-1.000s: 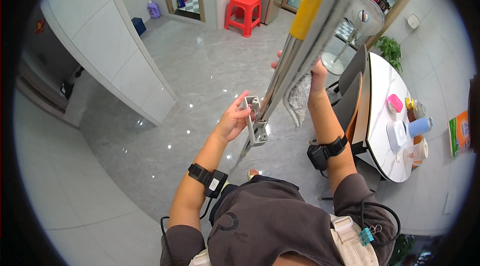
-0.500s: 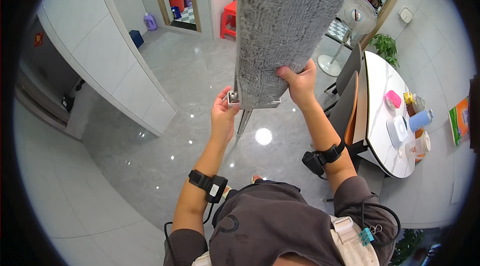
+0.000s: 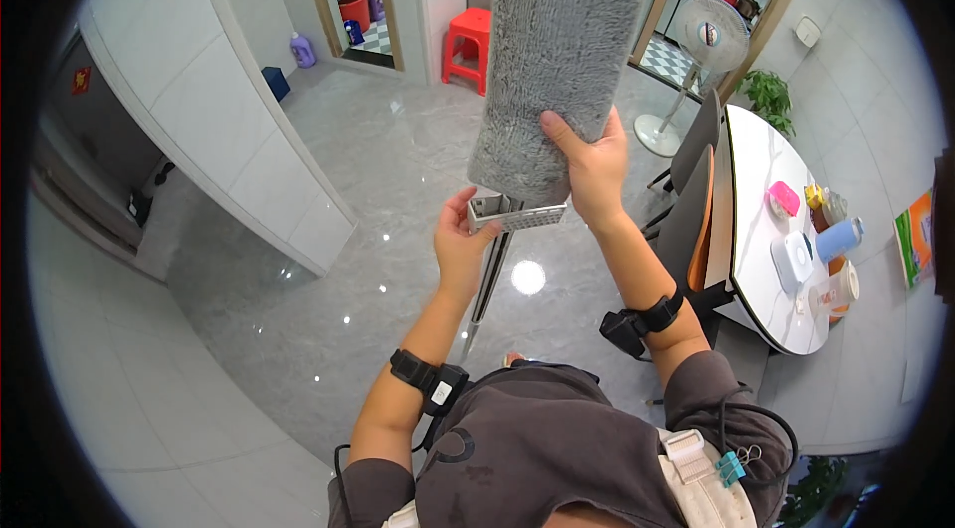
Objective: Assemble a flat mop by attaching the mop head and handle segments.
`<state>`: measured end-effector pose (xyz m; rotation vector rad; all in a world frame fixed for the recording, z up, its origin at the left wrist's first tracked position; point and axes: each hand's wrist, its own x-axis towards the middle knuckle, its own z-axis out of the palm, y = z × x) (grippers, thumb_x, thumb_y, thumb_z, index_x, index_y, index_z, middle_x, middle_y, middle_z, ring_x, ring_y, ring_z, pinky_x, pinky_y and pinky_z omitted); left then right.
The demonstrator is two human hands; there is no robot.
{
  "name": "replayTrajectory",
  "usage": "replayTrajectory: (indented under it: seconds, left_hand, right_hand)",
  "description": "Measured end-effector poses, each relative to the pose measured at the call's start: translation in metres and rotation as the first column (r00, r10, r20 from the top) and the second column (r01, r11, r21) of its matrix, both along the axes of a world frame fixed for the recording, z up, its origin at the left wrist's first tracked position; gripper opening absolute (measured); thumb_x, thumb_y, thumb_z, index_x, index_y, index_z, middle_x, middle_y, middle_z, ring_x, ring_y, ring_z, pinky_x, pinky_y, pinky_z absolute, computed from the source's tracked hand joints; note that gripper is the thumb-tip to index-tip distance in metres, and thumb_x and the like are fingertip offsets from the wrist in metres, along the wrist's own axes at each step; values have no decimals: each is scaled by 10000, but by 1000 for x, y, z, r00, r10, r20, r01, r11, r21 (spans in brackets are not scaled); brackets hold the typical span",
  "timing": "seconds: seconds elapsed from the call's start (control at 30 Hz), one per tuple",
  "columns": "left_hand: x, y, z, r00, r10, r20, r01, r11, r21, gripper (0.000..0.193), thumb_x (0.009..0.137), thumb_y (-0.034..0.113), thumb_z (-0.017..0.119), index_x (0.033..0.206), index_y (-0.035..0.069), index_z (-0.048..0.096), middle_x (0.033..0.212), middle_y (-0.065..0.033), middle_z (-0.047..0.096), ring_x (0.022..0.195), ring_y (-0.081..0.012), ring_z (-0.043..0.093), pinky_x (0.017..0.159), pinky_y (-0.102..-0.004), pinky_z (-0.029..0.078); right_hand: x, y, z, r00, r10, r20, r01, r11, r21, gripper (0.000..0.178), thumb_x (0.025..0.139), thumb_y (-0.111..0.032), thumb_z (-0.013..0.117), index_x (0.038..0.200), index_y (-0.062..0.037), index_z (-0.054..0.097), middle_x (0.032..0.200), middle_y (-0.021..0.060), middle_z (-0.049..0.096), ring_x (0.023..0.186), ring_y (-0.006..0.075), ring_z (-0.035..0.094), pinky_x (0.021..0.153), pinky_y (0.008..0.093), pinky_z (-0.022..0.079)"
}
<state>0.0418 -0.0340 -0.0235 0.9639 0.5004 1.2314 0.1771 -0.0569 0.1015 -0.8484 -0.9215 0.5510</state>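
A flat mop stands raised in front of me, its long grey plush pad reaching up past the top of the view. My right hand grips the pad's right edge near its lower end, thumb across the plush. At that lower end, my left hand pinches the left side of a pale, perforated end clip. A narrow gap shows between the clip and the pad's end. Below the clip, the metal pole slants down toward the floor. The back of the mop head is hidden.
To the right, a white table carries a blue bottle, a pink container and other items, with grey chairs beside it. Beyond stand a fan and a red stool. A tiled wall is at left.
The end clip has come away from the pad's lower end, opening a gap. My left hand has moved slightly right and down with it. The pad has turned and looks narrower.
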Motion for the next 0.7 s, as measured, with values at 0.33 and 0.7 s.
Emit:
replayTrajectory:
  seconds: [0.33, 0.7]
  left_hand:
    - [-10, -7, 10, 999, -9, -53, 13, 997, 73, 521, 709, -36, 607, 1176, -24, 377, 1000, -80, 505, 911, -129, 509, 785, -246, 433]
    - [-11, -11, 19, 998, -25, -64, 31, 996, 85, 586, 663, -54, 641, 1185, -18, 376, 971, -72, 503, 895, -136, 516, 765, -241, 454]
  right_hand:
    - [42, 5, -5, 851, 518, -82, -497, 846, 193, 712, 677, -295, 699, 1199, -131, 244, 1233, 134, 341, 1121, 239, 358, 885, 361, 352]
    - [50, 28, -9, 937, 292, 190, -271, 954, -127, 590, 528, -190, 781, 992, -32, 453, 843, 18, 552, 799, 106, 529, 747, 264, 438]
